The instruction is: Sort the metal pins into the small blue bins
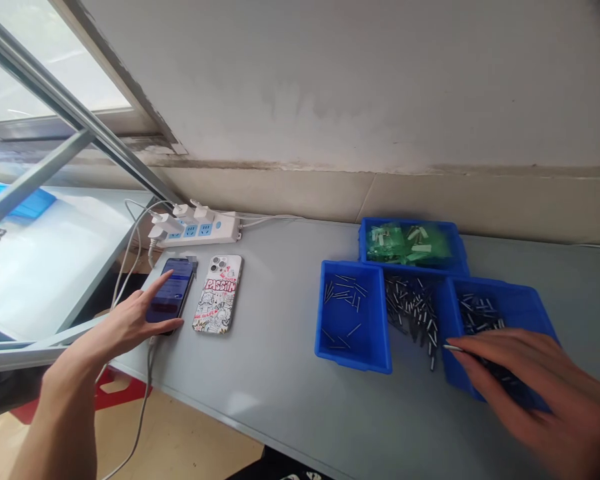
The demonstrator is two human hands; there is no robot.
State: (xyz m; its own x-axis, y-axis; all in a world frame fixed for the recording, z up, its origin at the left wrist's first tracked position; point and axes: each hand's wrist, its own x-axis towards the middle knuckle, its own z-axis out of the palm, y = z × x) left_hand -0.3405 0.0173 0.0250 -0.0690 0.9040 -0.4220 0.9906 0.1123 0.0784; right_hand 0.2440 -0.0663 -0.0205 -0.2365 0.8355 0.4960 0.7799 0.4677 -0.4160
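Note:
My left hand [130, 317] lies over a dark smartphone [173, 293], its index finger stretched onto the lit screen and its thumb spread along the lower edge. At the right, my right hand [540, 387] pinches a thin metal pin [453, 347] between thumb and forefinger, over the edge of the right blue bin [525, 303], which holds many small metal pins. Loose dark and silver pins [415, 307] lie heaped on the table between that bin and the left blue bin [355, 357], where several thin pins are scattered on the bottom.
Behind these, another blue bin [410, 225] holds green plastic packets [405, 245]. A phone in a doodled case [217, 297] lies beside the smartphone. A white power strip [225, 228] with plugged chargers and cables stands near the wall. Metal frame bars [45, 73] cross the left side.

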